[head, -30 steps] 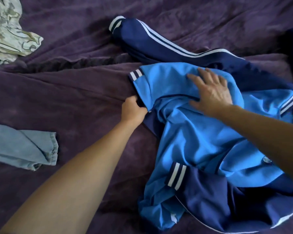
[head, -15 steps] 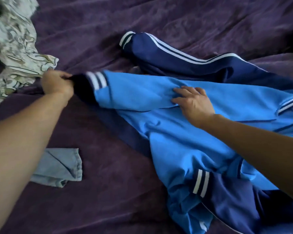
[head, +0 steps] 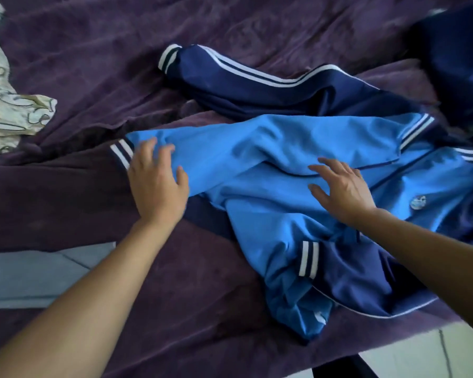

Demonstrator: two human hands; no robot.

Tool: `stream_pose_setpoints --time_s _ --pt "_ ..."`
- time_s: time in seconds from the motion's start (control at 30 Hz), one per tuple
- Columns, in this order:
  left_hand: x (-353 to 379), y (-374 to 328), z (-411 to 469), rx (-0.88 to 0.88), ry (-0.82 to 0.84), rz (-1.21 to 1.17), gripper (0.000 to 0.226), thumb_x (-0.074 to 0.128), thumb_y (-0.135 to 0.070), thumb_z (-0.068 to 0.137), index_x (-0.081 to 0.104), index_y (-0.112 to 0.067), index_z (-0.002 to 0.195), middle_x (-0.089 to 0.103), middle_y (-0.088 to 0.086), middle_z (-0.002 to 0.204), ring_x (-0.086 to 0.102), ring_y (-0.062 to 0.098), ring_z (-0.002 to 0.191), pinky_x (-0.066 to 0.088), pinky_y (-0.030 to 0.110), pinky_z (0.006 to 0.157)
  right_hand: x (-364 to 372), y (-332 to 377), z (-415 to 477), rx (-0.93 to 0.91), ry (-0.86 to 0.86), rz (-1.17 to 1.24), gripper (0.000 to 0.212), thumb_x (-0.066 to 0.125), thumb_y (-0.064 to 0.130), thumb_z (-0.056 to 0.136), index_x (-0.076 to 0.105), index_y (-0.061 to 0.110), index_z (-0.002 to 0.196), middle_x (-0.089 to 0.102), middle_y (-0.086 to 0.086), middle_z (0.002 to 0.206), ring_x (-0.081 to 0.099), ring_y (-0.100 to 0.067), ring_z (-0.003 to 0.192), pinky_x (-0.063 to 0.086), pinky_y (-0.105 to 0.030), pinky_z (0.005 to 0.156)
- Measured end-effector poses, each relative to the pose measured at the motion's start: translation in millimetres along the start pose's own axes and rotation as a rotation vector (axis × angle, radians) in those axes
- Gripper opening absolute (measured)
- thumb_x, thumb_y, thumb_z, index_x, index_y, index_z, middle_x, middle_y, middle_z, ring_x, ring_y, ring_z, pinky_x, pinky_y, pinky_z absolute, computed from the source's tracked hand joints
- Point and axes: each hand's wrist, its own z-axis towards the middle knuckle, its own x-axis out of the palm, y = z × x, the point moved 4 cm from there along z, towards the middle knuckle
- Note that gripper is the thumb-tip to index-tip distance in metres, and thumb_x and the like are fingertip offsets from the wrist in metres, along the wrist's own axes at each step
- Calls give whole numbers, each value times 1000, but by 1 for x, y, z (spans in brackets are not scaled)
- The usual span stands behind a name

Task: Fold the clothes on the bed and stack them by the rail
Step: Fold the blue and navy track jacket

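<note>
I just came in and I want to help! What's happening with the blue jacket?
A person is smoothing out a light blue jacket on the purple bed cover. The left hand lies open on a sleeve by its striped cuff, the right hand open on the chest. It isn't folded yet. A navy striped garment lies behind it.

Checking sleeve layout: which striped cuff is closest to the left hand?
The outstretched light-blue sleeve's cuff, beside the left hand; the navy sleeve's cuff and the lower cuff lie well away.
</note>
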Motion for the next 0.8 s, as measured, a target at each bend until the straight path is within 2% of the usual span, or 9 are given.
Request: stream_pose_setpoints --time_s 0.07,0.13,0.23,0.3,0.37,0.43,0.57,0.67,0.8 --pt "6 -34 -38 113 81 -54 27 63 -7 77 66 -4 104 56 21 119 52 42 113 42 48 92 -16 -21 -34 5 -27 25 41 62 40 89 63 15 121 63 -7 121 57 -32 112 41 -43 90" --pt "19 -54 -75 134 212 0 31 66 -2 74 67 -4 105 56 22 121 52 42 116 43 49 92 -28 -27 -72 -91 -42 39 54 52 58 87 64 16 119 64 -5 117 61 -30 108 43 -41 88" --pt "42 -70 -122 166 428 145 50 67 -3 75 59 -5 124 47 24 137 38 41 133 37 51 104 -12 -13 -130 -279 193 -11 86 43 82 74 46 25 139 48 -4 142 46 -26 130 37 -45 102" --pt "54 -76 -141 157 534 216 63 64 -8 79 45 -5 139 39 22 144 31 37 138 31 48 109 11 -7 -157 -331 423 -156 87 45 74 71 32 30 146 43 -2 144 39 -24 132 28 -47 109" --pt "60 -81 -150 124 568 240 69 62 -9 81 35 -5 145 36 21 146 31 36 138 30 45 110 25 -15 -161 -326 492 -240 67 53 46 78 36 30 141 55 1 125 50 -24 120 28 -39 104" --pt "58 -86 -153 106 552 235 68 63 -8 81 37 -5 143 38 21 143 33 37 135 32 45 108 16 -35 -143 -171 367 -132 50 57 30 79 49 26 128 63 0 114 58 -27 108 35 -37 92" --pt "52 -99 -157 98 499 202 66 68 -5 79 41 -4 140 42 19 139 39 36 129 38 47 102 -39 -97 -78 188 5 86 37 62 24 81 57 19 117 66 -17 108 60 -40 98 44 -41 75" --pt "55 -112 -167 72 472 161 66 66 -16 83 38 -9 142 39 16 143 37 33 132 37 46 103 -80 -137 -18 315 -115 90 38 61 23 81 55 16 118 62 -22 115 57 -42 105 45 -44 84" --pt "66 -144 -175 162 406 132 85 71 -39 78 27 -19 148 27 14 152 24 31 141 31 47 109 -91 -155 15 394 -10 134 76 66 44 81 31 20 143 46 -15 139 44 -37 126 38 -48 99"
